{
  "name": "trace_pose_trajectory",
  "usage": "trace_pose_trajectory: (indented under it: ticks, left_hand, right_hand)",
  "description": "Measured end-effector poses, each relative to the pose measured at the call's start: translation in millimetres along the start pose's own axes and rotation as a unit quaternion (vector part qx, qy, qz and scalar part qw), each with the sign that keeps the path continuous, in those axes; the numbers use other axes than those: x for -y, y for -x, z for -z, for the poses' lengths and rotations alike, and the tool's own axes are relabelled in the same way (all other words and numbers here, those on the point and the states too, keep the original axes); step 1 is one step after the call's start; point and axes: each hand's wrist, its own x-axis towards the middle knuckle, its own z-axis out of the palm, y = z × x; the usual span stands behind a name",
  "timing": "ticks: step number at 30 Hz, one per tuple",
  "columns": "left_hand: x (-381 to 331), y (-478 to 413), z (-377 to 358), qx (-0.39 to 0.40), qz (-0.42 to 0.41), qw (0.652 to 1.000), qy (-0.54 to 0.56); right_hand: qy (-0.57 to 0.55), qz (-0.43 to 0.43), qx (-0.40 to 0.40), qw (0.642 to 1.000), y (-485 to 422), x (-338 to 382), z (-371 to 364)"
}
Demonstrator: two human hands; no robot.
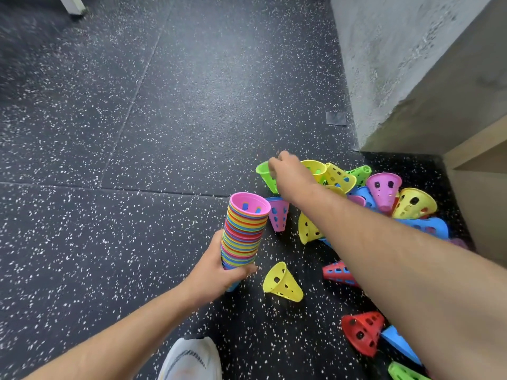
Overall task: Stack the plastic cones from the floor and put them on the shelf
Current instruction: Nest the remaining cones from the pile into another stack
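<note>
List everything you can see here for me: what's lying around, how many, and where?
stack of cones: one, many-coloured with pink on top, centre, held above the floor
loose cones: well over a dozen, yellow, pink, blue, red and green, scattered on the floor at right, by the wall corner
green cone: one, green, far left edge of the pile
floor: one, black with white speckles, throughout
wall: one, grey concrete, upper right
shelf: one, pale wood, right edge
shoe: one, white, bottom centre
left hand: one, grips the stack near its lower end
right hand: one, reaches out, fingers pinching the green cone's rim
</note>
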Motion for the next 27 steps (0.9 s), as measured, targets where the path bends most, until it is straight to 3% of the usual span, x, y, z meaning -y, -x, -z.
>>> trace_pose_trajectory:
  ticks: [4,8,17,27]
  left_hand:
    - [-0.3,3.6,0.7,-0.001,0.002,1.000,-0.001]
    - [-6.6,9.2,0.1,0.003,0.004,1.000,-0.008]
    - [-11.0,14.4,-4.1,0.002,-0.025,0.998,-0.050]
    - [-10.1,13.7,-7.3,0.010,-0.029,0.999,-0.033]
  right_hand:
    - [-0.220,0.018,-0.164,0.961,33.3,-4.5,18.4]
    - [-0.307,0.039,-0.251,0.917,80.7,6.0,48.7]
    - [-0.293,0.100,-0.182,0.933,142.7,23.7,47.3]
    - [-0.285,0.077,-0.058,0.954,169.3,38.1,31.7]
